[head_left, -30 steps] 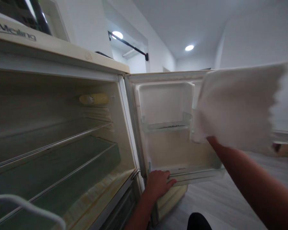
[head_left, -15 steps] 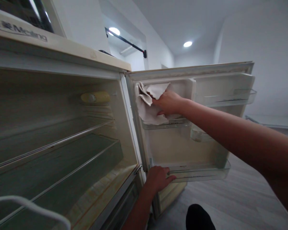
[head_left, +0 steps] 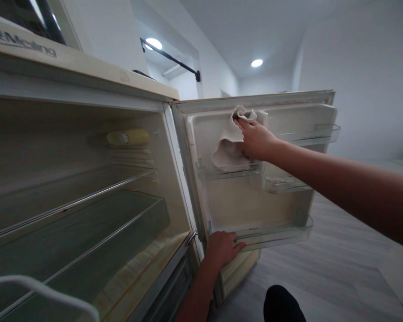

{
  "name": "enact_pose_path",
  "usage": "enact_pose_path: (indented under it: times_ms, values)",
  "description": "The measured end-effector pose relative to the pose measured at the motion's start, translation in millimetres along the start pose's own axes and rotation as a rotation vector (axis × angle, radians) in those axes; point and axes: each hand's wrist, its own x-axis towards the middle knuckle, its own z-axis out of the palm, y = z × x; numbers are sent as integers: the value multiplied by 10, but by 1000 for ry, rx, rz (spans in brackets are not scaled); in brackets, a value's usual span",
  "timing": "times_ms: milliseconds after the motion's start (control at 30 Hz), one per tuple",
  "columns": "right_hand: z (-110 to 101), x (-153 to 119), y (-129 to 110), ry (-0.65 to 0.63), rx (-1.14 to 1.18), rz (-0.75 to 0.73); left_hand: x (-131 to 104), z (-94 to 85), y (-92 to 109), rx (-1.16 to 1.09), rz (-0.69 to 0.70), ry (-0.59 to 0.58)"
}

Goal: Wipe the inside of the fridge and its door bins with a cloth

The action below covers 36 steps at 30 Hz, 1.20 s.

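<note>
Rightward across the fridge door (head_left: 218, 134) went the right hand (head_left: 255, 139), fingers pinching a white cloth (head_left: 229, 147); left hand (head_left: 221, 247) (fingers curled) grips the bottom door shelf (head_left: 275, 233).

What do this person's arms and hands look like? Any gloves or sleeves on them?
Both are bare. The left hand and the right hand wear no gloves, and no ring, watch or bracelet shows. Both forearms are uncovered as far as the picture reaches, so no sleeve is in sight. Each arm is slim, the right one stretching long across the picture.
</note>
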Motion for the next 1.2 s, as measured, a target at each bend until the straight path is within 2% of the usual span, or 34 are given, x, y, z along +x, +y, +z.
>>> enact_pose_path:
  times_ms: [200,333,433,633,800,967,1100,1200]
  values:
    - [50,268,-112,-7,55,-109,17,22,8,-1,-1,27]
    - [55,476,-223,-45,115,-213,26,18,17,-8,-10,-8]
    - [74,480,-192,-50,127,-246,29,21,13,-10,-14,-14]
    - [-57,133,-22,-177,38,-109,12,29,-9,-9,-2,19]
    - [-134,-6,-53,-84,-2,55,2,1,3,-12,-1,4]
    - [-38,117,-151,-45,14,43,6,-14,28,-1,-16,-7]
    - [-48,374,-377,-82,10,-19,22,-11,42,-2,-11,11]
    - [-77,565,-554,-54,37,-76,32,-3,41,5,-11,19]
